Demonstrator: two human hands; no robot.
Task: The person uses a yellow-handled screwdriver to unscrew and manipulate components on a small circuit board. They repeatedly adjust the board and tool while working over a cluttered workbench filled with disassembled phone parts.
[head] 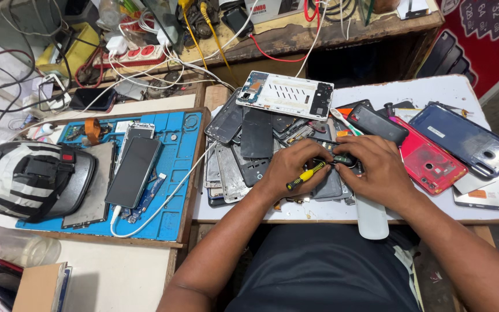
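Bright, even light, soft shadows (edges bend outward).

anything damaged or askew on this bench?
Yes. Stripped phone frames and back covers lie heaped and overlapping on the white board; the left hand holds a yellow-handled screwdriver to a small part under the right hand. A white bottle-like object overhangs the front edge.

Cluttered wooden repair bench

Behind the white worktop (434, 92) runs a raised wooden shelf (330, 32); a red wall panel (492, 34) stands at its right.
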